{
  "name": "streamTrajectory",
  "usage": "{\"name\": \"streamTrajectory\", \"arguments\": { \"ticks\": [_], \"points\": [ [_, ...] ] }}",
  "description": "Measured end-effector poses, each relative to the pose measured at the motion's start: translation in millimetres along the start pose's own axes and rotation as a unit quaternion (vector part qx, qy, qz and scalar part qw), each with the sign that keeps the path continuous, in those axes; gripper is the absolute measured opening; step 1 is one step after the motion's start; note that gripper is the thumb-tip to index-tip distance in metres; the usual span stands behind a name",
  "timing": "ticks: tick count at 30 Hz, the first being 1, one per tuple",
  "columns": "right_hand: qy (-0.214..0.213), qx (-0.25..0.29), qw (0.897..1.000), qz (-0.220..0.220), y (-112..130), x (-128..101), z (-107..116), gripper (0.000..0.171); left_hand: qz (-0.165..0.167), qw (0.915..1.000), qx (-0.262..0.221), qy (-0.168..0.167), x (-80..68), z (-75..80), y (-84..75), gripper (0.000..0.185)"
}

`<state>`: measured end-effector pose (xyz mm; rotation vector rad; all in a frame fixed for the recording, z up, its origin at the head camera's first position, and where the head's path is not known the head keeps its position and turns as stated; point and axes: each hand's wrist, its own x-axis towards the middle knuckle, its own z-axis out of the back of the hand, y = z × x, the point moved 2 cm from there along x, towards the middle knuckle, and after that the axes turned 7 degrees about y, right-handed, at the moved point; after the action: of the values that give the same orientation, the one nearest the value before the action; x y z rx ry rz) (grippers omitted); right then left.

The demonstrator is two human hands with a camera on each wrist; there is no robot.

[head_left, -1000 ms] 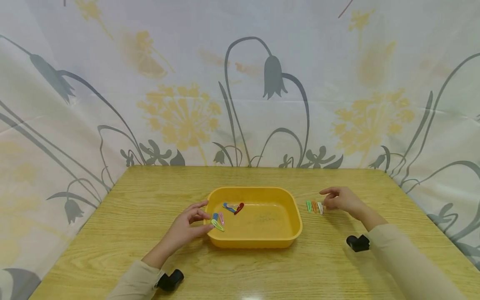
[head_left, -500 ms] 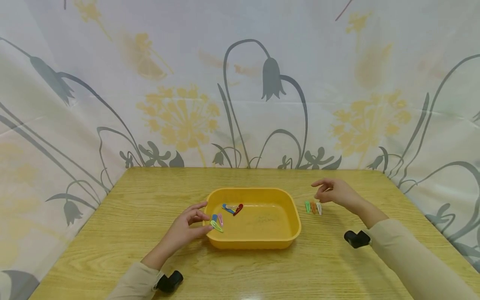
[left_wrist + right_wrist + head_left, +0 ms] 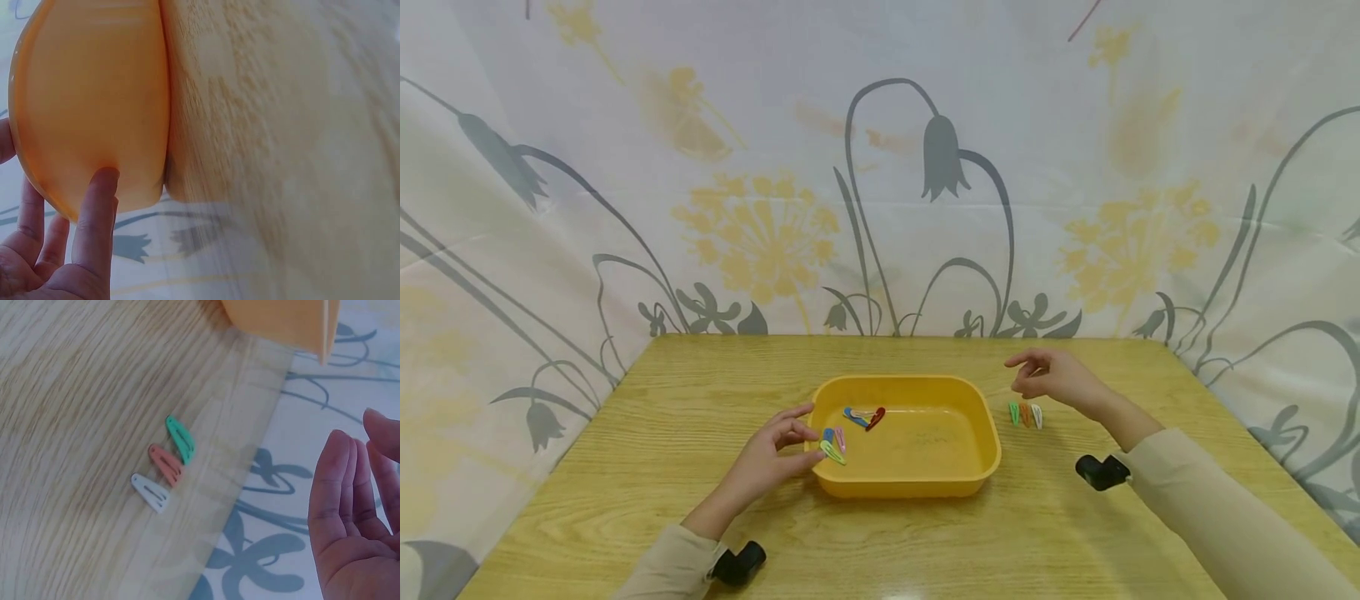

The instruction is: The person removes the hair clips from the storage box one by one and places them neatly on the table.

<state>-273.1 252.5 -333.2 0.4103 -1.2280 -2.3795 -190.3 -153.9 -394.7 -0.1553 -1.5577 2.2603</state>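
At the left end of a yellow plastic basin (image 3: 917,477), my left hand (image 3: 771,450) rests with relaxed fingers by the rim. In the left wrist view its thumb (image 3: 97,212) touches the outer wall, with other fingers partly behind the rim. Near these fingers, inside the basin, lie a lime-green (image 3: 832,452), a pink (image 3: 840,440) and a blue snap hair clip (image 3: 828,435). My right hand (image 3: 1060,383), loosely bent and holding nothing, hovers above the table. Below it lie a green (image 3: 181,440), an orange (image 3: 165,464) and a white hair clip (image 3: 150,494) in a row.
Farther back in the basin another group of hair clips, including a blue one (image 3: 855,417) and a red one (image 3: 876,418), lies close together. The wooden table (image 3: 700,392) ends at a flower-printed curtain (image 3: 895,250). A black device (image 3: 1102,472) sits at my right wrist.
My right hand has risen away from the row of clips and moved left and back, toward the basin. My left hand stays at the rim, and the clips lie as before.
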Motion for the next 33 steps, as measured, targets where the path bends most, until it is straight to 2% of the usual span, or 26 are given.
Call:
{"name": "streamTrajectory", "arguments": {
  "ticks": [9, 14, 21, 33],
  "points": [
    [0.013, 0.023, 1.000, 0.006, 19.6, 9.4, -9.7, 0.039, -0.004, 1.0000, 0.007, -0.001, -0.1, 1.0, -0.7, 0.021],
    [0.018, 0.018, 1.000, 0.002, 25.2, 18.4, -17.0, 0.037, -0.004, 1.0000, 0.007, 0.002, -0.9, 0.9, -1.5, 0.022],
    [0.036, 0.017, 0.999, 0.020, 37.7, 28.1, -26.6, 0.035, -0.005, 0.9999, 0.009, 0.004, -0.4, 0.4, -1.5, 0.022],
    [0.070, 0.040, 0.997, 0.011, 57.0, 49.1, -46.1, 0.033, -0.001, 1.0000, 0.005, 0.003, -0.4, 0.3, -2.1, 0.022]
  ]
}}
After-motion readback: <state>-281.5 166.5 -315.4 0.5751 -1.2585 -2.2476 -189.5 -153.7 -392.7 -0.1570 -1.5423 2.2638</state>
